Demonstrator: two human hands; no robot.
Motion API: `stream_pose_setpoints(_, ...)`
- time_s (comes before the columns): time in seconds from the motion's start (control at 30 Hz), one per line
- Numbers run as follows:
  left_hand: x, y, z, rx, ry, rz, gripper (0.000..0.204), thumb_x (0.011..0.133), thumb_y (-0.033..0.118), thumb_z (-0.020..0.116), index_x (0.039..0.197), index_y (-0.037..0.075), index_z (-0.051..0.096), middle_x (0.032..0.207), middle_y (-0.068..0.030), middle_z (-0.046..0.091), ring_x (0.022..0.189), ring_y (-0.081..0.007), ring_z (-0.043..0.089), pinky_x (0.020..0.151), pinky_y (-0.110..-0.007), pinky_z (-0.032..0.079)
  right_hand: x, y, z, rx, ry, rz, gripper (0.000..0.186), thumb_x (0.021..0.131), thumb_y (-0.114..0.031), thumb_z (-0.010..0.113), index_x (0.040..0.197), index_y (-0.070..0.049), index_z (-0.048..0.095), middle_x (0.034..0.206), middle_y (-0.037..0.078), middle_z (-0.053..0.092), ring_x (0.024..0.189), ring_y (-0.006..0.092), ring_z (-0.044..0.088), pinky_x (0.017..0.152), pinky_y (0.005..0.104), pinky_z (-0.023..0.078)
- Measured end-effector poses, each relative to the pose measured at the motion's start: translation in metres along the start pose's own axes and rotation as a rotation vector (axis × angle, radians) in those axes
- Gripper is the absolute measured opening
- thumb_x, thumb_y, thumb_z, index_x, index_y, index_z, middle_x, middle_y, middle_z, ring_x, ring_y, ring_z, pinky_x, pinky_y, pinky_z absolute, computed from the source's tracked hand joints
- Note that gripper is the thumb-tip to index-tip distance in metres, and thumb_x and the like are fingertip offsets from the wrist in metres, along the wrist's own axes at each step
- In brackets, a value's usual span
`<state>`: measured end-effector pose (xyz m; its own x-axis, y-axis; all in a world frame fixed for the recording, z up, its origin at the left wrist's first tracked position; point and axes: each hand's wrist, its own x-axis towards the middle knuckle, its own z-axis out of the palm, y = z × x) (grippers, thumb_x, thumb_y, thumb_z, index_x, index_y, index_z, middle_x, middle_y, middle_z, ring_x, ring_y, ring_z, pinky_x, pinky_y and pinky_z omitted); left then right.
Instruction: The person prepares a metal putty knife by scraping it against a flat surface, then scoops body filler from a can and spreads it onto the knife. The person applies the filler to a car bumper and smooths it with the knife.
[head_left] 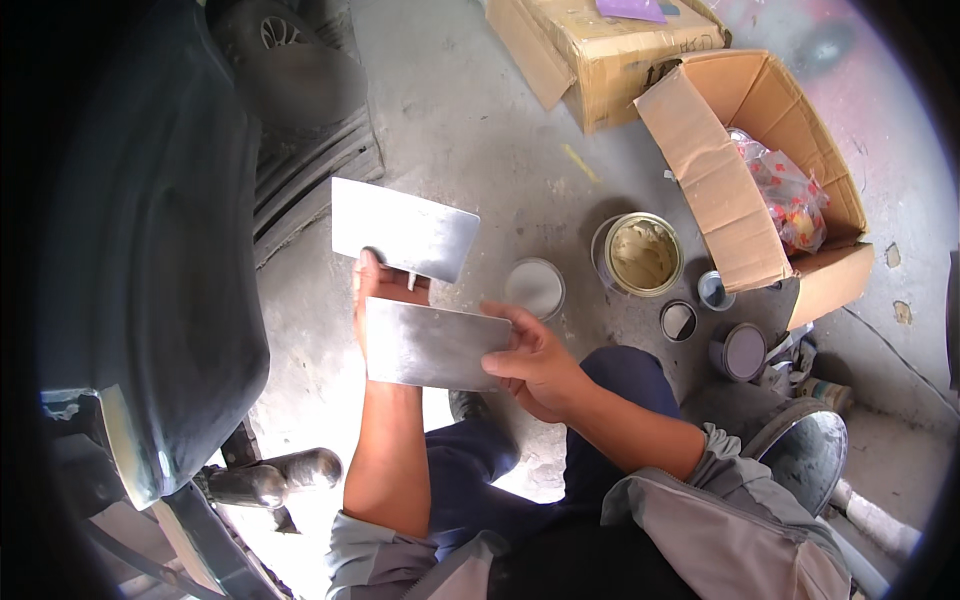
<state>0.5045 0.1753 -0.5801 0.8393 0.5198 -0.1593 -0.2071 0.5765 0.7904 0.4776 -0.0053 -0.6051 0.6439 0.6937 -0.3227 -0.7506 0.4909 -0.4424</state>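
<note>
Two thin rectangular metal putty spreaders are up in front of me. My left hand (385,284) grips one spreader (402,228) by its lower edge, with the thumb on its face. Nearer to me, my right hand (541,364) pinches the second spreader (437,345) at its right end. This nearer plate overlaps my left wrist and covers part of that hand. Both visible faces look bare and shiny. On the floor to the right stands an open tin (681,262) with beige putty (640,256). Next to it lies a round pale lid or dish (534,287).
A dark car body panel (170,260) fills the left side, with metal pipes (290,478) below. At right are an open cardboard box (700,170) holding a plastic bag (785,195), several small tins (742,352) and a bucket (835,440). Another box (625,55) stands beyond.
</note>
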Motion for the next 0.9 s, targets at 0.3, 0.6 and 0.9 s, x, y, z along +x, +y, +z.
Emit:
stream_pose_setpoints(0.3, 0.008, 0.012, 0.000, 0.927, 0.315, 0.366, 0.046, 0.100, 0.044, 0.047, 0.108, 0.001, 0.059, 0.096, -0.0089, 0.060, 0.087, -0.0181, 0.051, 0.084, -0.033, 0.042, -0.014, -0.013, -0.003, 0.125, -0.143, 0.079, 0.072, 0.081, -0.006, 0.070, 0.144, -0.005, 0.036, 0.130, 0.009, 0.052, 0.118, 0.0209, 0.053, 0.095, 0.0387, 0.046)
stream_pose_setpoints(0.6, 0.007, 0.014, 0.005, 0.521, 0.242, 0.020, 0.062, 0.092, 0.052, 0.060, 0.127, 0.002, 0.047, 0.085, -0.0010, 0.049, 0.068, -0.0096, 0.046, 0.062, -0.025, 0.038, -0.072, -0.144, -0.087, -0.363, 0.448, -0.420, 0.053, 0.089, 0.000, 0.049, 0.141, -0.008, 0.041, 0.130, 0.012, 0.053, 0.115, 0.0261, 0.056, 0.087, 0.0400, 0.054)
stream_pose_setpoints(0.9, -0.014, -0.010, 0.020, 0.519, -0.164, -0.236, 0.083, 0.090, 0.060, 0.056, 0.150, 0.010, 0.028, 0.082, 0.0012, 0.040, 0.066, -0.0086, 0.038, 0.059, -0.026, 0.034, 0.009, -0.133, -0.243, -1.542, 0.715, -0.338, 0.047, 0.084, -0.009, 0.055, 0.129, 0.003, 0.049, 0.112, 0.026, 0.063, 0.106, 0.0333, 0.063, 0.083, 0.0427, 0.051)
